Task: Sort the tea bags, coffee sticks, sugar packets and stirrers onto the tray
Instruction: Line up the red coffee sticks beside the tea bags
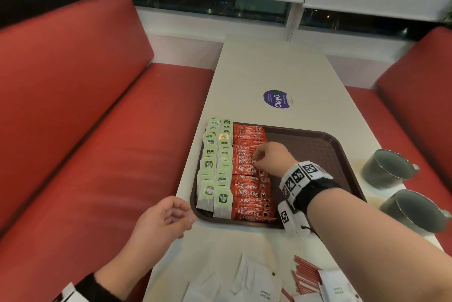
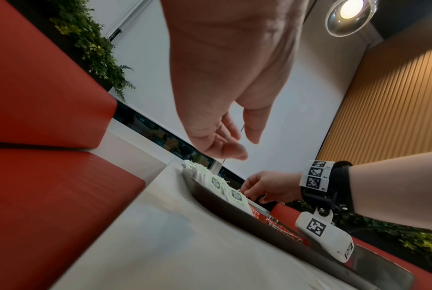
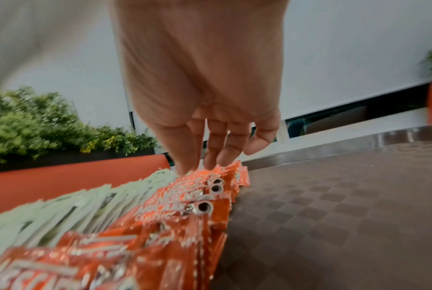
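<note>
2 of 4 kinds on tray [image 1: 342,145]: tea bags [image 1: 216,162], coffee sticks [image 1: 249,179]. Sugar packets [image 1: 259,284], stirrers [image 1: 305,277] remain on counter [image 1: 269,69]. Right hand [image 1: 271,157] fingertips press sticks; left hand [image 1: 163,218] relaxed, empty.

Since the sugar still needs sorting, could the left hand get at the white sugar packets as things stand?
Probably yes: the left hand hovers holding nothing at the table's near-left edge, and bare tabletop lies between it and the sugar packets.
</note>
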A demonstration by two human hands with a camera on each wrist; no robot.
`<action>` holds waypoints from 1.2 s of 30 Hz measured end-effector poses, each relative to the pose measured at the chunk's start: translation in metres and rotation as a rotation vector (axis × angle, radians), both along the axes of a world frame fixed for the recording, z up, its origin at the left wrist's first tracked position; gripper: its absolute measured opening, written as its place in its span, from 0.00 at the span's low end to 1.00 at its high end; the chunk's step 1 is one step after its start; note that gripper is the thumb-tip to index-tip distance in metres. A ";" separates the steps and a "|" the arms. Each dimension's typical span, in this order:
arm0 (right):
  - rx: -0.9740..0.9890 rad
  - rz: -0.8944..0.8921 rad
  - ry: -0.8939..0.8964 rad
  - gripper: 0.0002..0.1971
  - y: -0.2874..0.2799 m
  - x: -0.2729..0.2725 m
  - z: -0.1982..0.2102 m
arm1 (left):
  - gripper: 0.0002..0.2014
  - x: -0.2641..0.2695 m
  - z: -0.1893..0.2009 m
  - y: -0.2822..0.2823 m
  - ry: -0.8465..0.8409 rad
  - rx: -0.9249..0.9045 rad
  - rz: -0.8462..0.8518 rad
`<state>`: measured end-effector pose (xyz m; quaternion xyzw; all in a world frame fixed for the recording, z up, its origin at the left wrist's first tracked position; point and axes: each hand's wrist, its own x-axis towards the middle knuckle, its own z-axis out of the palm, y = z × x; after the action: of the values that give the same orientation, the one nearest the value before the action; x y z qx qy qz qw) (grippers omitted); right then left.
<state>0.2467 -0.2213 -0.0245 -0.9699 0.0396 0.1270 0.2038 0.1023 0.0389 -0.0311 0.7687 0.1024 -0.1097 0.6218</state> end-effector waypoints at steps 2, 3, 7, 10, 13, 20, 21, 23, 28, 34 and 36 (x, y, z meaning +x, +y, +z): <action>0.056 -0.094 -0.061 0.05 -0.007 0.002 0.003 | 0.06 0.001 -0.001 0.001 -0.001 -0.004 0.010; 0.045 -0.130 -0.057 0.05 -0.010 0.003 0.004 | 0.06 0.001 -0.001 0.001 -0.003 -0.006 0.012; -0.028 -0.149 0.050 0.11 -0.012 0.005 0.001 | 0.07 0.002 -0.001 0.000 -0.023 0.025 0.004; -0.011 -0.185 0.055 0.13 -0.014 0.007 0.001 | 0.07 0.004 -0.002 0.002 -0.027 0.014 0.028; 0.015 -0.275 0.044 0.17 -0.019 0.011 0.002 | 0.08 0.004 -0.003 0.005 -0.026 0.003 0.049; 0.548 -0.442 0.091 0.31 -0.015 0.036 -0.002 | 0.08 -0.002 -0.002 0.014 -0.006 -0.037 0.047; 0.586 -0.452 0.100 0.31 -0.016 0.043 -0.010 | 0.08 -0.002 -0.003 0.017 -0.001 -0.042 0.059; 0.616 -0.466 0.106 0.29 -0.020 0.058 -0.028 | 0.10 -0.004 -0.004 0.023 0.012 -0.044 0.101; 0.588 -0.492 0.131 0.26 -0.007 0.042 0.000 | 0.09 -0.004 -0.008 0.034 -0.004 0.042 0.172; 0.643 -0.531 0.109 0.30 -0.010 0.015 0.014 | 0.08 -0.010 -0.015 0.049 -0.057 0.062 0.211; 0.685 -0.526 0.065 0.30 -0.013 -0.005 0.027 | 0.07 -0.015 -0.010 0.052 -0.075 0.024 0.221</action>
<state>0.2414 -0.2338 0.0029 -0.7986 0.2474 0.1071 0.5382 0.0873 0.0912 -0.0412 0.7637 0.1644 -0.0103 0.6241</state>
